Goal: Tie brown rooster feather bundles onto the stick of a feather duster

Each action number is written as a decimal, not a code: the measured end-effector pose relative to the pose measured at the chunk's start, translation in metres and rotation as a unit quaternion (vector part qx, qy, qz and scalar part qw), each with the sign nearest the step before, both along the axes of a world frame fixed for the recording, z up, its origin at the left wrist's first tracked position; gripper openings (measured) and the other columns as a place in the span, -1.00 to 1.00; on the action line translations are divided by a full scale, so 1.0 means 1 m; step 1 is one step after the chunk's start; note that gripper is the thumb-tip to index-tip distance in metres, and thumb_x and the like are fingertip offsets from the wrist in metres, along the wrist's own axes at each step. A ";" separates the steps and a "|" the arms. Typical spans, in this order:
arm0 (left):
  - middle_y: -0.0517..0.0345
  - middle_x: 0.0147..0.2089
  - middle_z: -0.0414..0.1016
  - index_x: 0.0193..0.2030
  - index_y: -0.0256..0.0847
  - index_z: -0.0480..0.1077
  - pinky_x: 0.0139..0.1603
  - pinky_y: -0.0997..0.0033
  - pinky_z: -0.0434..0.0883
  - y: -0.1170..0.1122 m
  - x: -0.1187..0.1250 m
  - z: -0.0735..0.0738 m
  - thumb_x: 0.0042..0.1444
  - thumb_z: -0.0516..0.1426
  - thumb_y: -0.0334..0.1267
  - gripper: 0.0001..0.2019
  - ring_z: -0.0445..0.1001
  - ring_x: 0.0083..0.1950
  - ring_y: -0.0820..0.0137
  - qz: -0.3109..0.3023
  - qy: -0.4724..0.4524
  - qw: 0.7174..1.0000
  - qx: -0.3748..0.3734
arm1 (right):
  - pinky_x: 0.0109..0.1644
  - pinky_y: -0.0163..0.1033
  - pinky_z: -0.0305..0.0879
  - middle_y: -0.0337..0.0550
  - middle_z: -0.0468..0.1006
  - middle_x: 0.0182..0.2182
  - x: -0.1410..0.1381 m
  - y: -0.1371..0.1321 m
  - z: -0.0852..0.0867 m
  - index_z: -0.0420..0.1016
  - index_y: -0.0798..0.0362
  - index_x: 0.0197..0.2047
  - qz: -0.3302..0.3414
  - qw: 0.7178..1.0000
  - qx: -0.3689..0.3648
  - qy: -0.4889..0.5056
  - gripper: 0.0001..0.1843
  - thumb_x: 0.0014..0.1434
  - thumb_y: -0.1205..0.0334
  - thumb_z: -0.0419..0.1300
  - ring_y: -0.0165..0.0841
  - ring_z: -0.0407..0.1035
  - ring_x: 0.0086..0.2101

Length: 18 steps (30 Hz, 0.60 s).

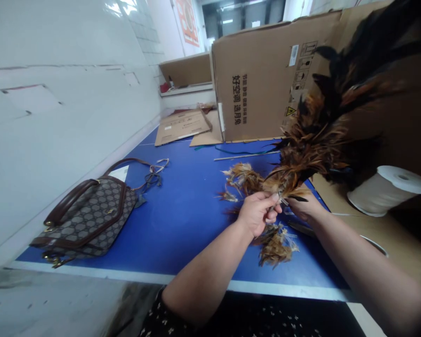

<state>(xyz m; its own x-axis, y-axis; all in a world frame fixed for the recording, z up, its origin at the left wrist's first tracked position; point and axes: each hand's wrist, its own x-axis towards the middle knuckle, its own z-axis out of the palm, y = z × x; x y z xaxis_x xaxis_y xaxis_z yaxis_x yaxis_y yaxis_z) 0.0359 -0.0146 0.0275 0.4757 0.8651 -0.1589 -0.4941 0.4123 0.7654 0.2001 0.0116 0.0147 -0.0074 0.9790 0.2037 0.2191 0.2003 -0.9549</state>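
Observation:
A long, bushy feather duster (pixel 315 145), brown low down and black toward the top, leans up to the right. My left hand (pixel 257 213) is closed around its lower end, with the thumb and fingers pinched together near pale quills. Close beside it, my right hand (pixel 307 207) reaches behind the lowest feathers; its fingers are hidden, so its grip cannot be made out. Loose brown feathers (pixel 245 177) lie just beyond my left hand. Another loose feather clump (pixel 275 250) rests on the blue table (pixel 182 210) below my hands.
A patterned handbag (pixel 98 215) with a brown handle sits at the left by the white wall. Behind stands a large cardboard box (pixel 263 93), with flat cardboard (pixel 182 126) beside it. A white spool (pixel 386 192) is at the right. A thin stick (pixel 245 156) lies before the box.

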 end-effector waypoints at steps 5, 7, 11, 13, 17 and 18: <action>0.18 -0.52 0.47 -0.25 -0.22 0.34 -0.58 0.54 0.00 0.003 0.001 -0.003 -0.13 0.47 -0.06 -0.52 0.22 -0.63 0.59 0.043 -0.002 0.999 -0.018 | -0.56 -0.29 0.03 -0.24 0.36 -0.63 -0.016 -0.013 0.005 0.34 0.02 -0.55 -0.045 0.996 -0.044 0.057 -0.76 -0.02 0.14 0.30 -0.44 0.11 -0.60; 0.20 -0.52 0.47 -0.20 -0.20 0.34 -0.57 0.54 0.03 0.005 0.000 -0.003 -0.13 0.47 -0.08 -0.51 0.24 -0.62 0.57 0.057 -0.010 0.998 -0.023 | -0.58 -0.30 -0.04 -0.24 0.35 -0.66 -0.022 -0.019 0.009 0.31 0.02 -0.56 -0.040 0.992 -0.073 0.090 -0.72 0.00 0.14 0.31 -0.47 0.07 -0.63; 0.17 -0.52 0.47 -0.22 -0.24 0.36 -0.58 0.52 0.05 0.007 -0.001 -0.001 -0.14 0.47 -0.07 -0.52 0.23 -0.64 0.58 0.055 -0.010 0.998 -0.029 | -0.59 -0.31 -0.12 -0.25 0.35 -0.69 -0.026 -0.025 0.010 0.28 0.02 -0.58 -0.014 0.986 -0.103 0.134 -0.59 -0.01 0.06 0.41 -0.52 0.03 -0.66; 0.15 -0.52 0.48 -0.24 -0.26 0.38 -0.59 0.51 0.04 0.006 -0.001 0.000 -0.14 0.47 -0.06 -0.53 0.23 -0.64 0.57 0.045 -0.007 0.999 -0.026 | -0.59 -0.31 -0.07 -0.23 0.38 -0.68 -0.025 -0.025 0.007 0.28 0.02 -0.59 -0.012 0.985 -0.103 0.135 -0.53 -0.02 -0.01 0.46 -0.51 0.09 -0.66; 0.13 -0.51 0.48 -0.30 -0.28 0.40 -0.58 0.50 0.03 0.005 -0.002 0.000 -0.13 0.47 -0.04 -0.54 0.23 -0.63 0.58 0.026 -0.001 0.999 -0.021 | -0.56 -0.27 0.13 -0.18 0.44 -0.66 -0.021 -0.024 -0.001 0.35 0.02 -0.56 0.000 0.985 -0.105 0.134 -0.50 -0.04 -0.13 0.49 -0.43 0.20 -0.64; 0.13 -0.51 0.47 -0.30 -0.28 0.40 -0.58 0.49 0.02 0.004 -0.002 0.001 -0.13 0.47 -0.04 -0.54 0.23 -0.63 0.59 0.027 0.000 0.999 -0.020 | -0.56 -0.26 0.15 -0.18 0.44 -0.65 -0.021 -0.024 -0.002 0.36 0.01 -0.55 0.005 0.986 -0.103 0.131 -0.49 -0.04 -0.16 0.48 -0.42 0.22 -0.64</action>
